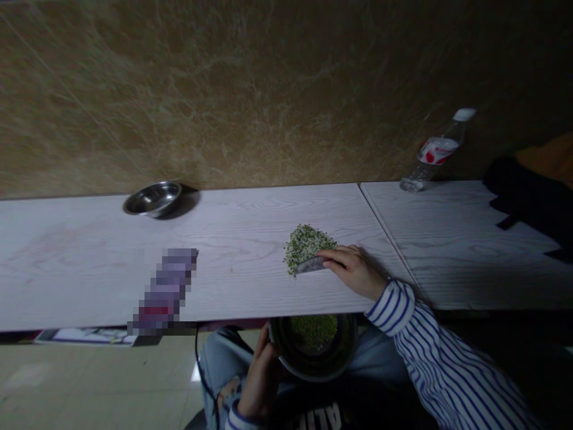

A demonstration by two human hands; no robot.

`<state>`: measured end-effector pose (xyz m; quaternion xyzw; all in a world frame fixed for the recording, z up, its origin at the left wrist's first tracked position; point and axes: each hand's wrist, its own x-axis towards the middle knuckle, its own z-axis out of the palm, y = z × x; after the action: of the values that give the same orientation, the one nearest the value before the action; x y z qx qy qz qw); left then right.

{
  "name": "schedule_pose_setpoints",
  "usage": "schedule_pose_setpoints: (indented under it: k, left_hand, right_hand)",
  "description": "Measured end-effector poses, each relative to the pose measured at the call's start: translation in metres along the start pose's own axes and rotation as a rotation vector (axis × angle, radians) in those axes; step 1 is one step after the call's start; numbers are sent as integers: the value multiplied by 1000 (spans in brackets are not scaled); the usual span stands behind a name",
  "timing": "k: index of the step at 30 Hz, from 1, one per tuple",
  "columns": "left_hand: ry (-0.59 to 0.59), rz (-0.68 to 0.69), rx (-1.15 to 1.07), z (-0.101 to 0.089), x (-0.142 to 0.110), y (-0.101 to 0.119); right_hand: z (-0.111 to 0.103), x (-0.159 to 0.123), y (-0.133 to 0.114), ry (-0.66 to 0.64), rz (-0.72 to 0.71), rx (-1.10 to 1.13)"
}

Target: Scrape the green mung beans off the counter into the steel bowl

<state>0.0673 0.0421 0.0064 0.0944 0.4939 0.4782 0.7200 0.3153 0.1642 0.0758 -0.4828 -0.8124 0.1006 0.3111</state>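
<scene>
My right hand (351, 266) pinches a flat grey piece with a curved edge (310, 264), whose exact kind I cannot make out. It lies against the near side of a small heap of mixed green and white grains (307, 242) on the white wood-grain table (242, 263). Below the table's front edge, my left hand (264, 367) grips the left rim of a dark metal bowl (313, 373) on my lap. Green grains, like mung beans (316, 330), lie inside that bowl. Its far rim is partly hidden by the table edge.
Toward the wall at the left stands a small steel bowl (153, 200). A blurred-out flat purple object (165, 289) lies near the front edge. At the back right a clear bottle (436, 152) stands by the wall, with dark cloth (528, 203) beyond it. A seam crosses the table.
</scene>
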Motion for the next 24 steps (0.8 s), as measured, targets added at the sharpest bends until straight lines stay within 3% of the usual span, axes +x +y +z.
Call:
schedule_pose_setpoints:
  k: [6, 11, 18, 24]
  left_hand:
    - [-64, -15, 5, 4, -5, 4]
    - [-33, -17, -10, 2, 1, -1]
    - [-66, -5, 19, 5, -1, -5]
    - [-81, 21, 5, 4, 1, -7]
  right_hand:
    - [-1, 9, 2, -12, 25, 6]
    - [-3, 11, 1, 13, 56, 36]
    - [1, 1, 10, 279, 244, 243]
    - [-4, -15, 19, 390, 413, 298]
